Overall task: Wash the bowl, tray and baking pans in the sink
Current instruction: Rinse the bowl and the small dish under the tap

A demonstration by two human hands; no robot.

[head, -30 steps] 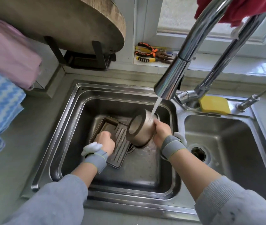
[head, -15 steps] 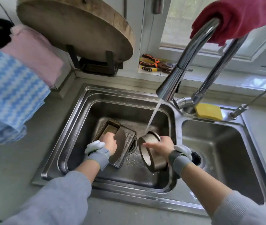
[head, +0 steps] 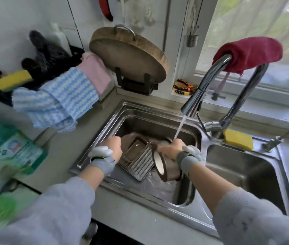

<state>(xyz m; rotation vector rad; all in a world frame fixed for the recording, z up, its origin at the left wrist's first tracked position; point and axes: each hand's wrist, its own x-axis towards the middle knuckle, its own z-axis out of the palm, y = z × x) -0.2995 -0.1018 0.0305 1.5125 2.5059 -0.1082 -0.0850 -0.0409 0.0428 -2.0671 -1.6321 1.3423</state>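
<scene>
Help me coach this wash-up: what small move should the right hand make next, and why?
Probably tip the round pan up so its open mouth faces the stream. The right hand holds it on its side, mouth toward the ridged tray, and the water from the faucet seems to fall on the hand, not inside the pan.

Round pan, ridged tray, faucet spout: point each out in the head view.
round pan (head: 171, 169): head view, on its brown outer wall.
ridged tray (head: 141, 162): head view, on the ribbed surface.
faucet spout (head: 193, 101): head view, on the chrome spray head.
</scene>
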